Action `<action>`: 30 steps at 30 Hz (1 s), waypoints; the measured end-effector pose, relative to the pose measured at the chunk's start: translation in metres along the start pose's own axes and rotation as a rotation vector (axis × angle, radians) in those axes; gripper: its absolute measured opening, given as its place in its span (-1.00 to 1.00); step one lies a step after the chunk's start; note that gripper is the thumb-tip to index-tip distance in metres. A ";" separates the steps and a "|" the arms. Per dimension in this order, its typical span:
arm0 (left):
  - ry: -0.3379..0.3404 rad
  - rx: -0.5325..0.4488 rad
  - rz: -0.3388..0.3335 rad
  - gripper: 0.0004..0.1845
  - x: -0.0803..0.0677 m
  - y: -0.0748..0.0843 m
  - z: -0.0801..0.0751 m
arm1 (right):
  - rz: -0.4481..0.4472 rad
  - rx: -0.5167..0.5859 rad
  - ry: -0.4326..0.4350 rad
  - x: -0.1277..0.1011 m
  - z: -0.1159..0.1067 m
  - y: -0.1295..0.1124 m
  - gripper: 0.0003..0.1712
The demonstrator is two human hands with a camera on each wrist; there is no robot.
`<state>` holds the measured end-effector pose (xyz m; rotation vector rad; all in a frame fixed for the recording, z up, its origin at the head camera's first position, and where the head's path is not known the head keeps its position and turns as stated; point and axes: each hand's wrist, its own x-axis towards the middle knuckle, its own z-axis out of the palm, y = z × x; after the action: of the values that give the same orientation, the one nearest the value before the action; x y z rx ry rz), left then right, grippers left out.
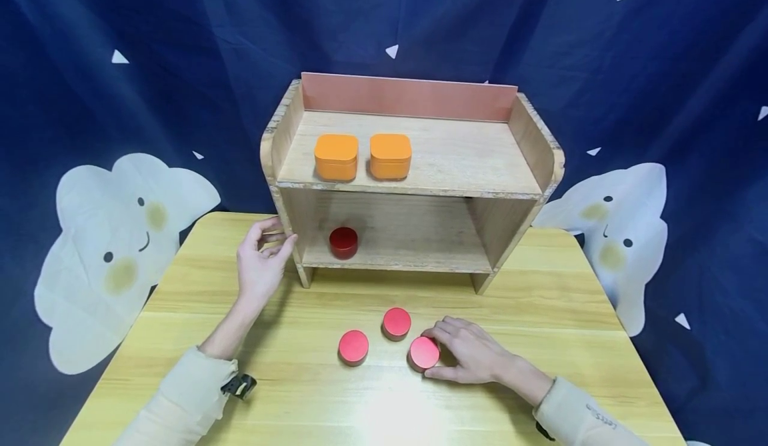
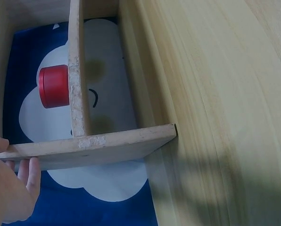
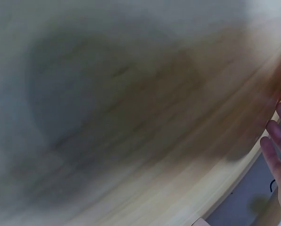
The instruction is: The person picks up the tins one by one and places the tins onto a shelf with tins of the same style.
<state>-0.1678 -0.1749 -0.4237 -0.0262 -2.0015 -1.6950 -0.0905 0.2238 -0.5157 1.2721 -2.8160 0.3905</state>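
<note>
Lower centre: right hand (image 1: 474, 356) fingers curl round a red tin (image 1: 423, 353); left hand (image 1: 261, 263), fingers loosely open, touches the shelf (image 1: 288, 186) side.

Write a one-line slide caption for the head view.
Right hand grips a red tin on the table; left hand touches the wooden shelf.
</note>
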 end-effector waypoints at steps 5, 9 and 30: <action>-0.015 -0.005 -0.007 -0.62 -0.001 -0.001 0.001 | -0.004 -0.009 0.023 -0.005 0.001 0.000 -0.34; -0.009 -0.010 -0.015 -0.63 -0.001 -0.001 0.001 | -0.025 -0.021 0.057 -0.008 0.001 0.001 -0.35; -0.008 0.014 -0.001 -0.62 0.001 -0.001 -0.001 | -0.029 -0.008 0.155 -0.010 -0.012 0.005 -0.38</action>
<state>-0.1683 -0.1759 -0.4240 -0.0278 -2.0200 -1.6834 -0.0886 0.2367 -0.5068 1.2233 -2.6650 0.4559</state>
